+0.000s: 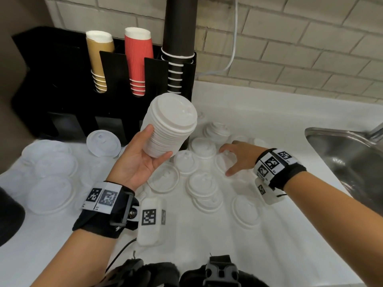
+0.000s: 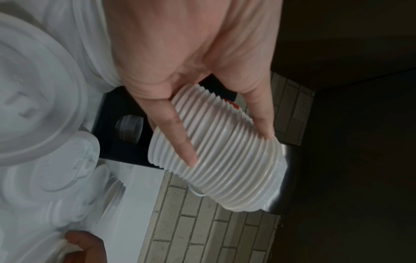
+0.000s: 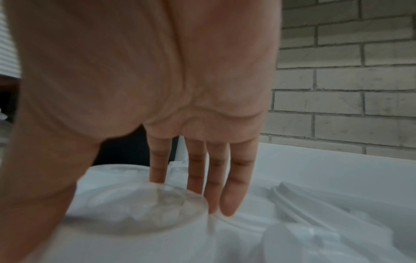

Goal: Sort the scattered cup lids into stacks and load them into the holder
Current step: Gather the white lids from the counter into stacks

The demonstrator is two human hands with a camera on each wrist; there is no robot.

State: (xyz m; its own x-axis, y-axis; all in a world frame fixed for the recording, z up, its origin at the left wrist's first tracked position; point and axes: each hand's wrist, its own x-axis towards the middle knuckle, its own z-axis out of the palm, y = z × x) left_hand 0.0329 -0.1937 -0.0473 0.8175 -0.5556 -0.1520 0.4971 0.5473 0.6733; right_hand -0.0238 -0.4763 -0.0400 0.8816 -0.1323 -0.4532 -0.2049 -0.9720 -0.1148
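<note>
Lids (image 1: 169,129), ribbed white plastic, stacked cylindrically in left hand (image 1: 136,160).

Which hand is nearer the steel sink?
Right. The right hand reaches over loose lids on the counter beside the sink; the left hand holds the lid stack farther away.
</note>
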